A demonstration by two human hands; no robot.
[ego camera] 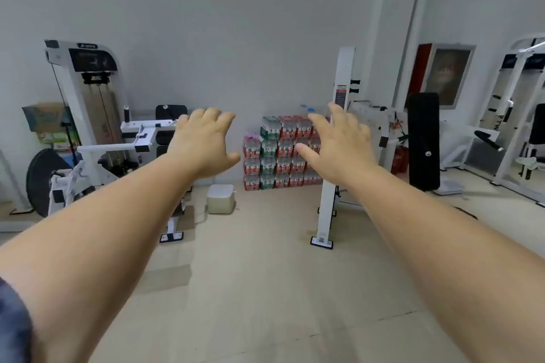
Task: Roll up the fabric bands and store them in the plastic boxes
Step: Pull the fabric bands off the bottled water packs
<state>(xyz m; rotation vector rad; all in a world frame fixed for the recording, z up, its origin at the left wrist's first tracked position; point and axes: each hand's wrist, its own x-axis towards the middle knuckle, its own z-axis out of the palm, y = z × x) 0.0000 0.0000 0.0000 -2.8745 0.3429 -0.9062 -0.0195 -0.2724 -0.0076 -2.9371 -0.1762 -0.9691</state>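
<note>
The wall (236, 23) is pale grey-white and the floor (265, 289) light beige with a faint wood grain. At the left, the weight machine (88, 91) has a white frame with black panels. At centre, the stacked bottle packs (280, 153) alternate red and green, with one pinkish-purple pack at the stack's upper left. The upright post (342, 68) is white, the pad (423, 141) right of it black, the small box (220, 198) cream, and the sleeve (11, 324) at lower left dark blue-grey.

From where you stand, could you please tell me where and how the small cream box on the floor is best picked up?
Probably from above, by its left and right sides: the box sits flat on the floor, squarish with rounded edges and no handle I can see. Both the left hand and right hand are open and free.
</note>
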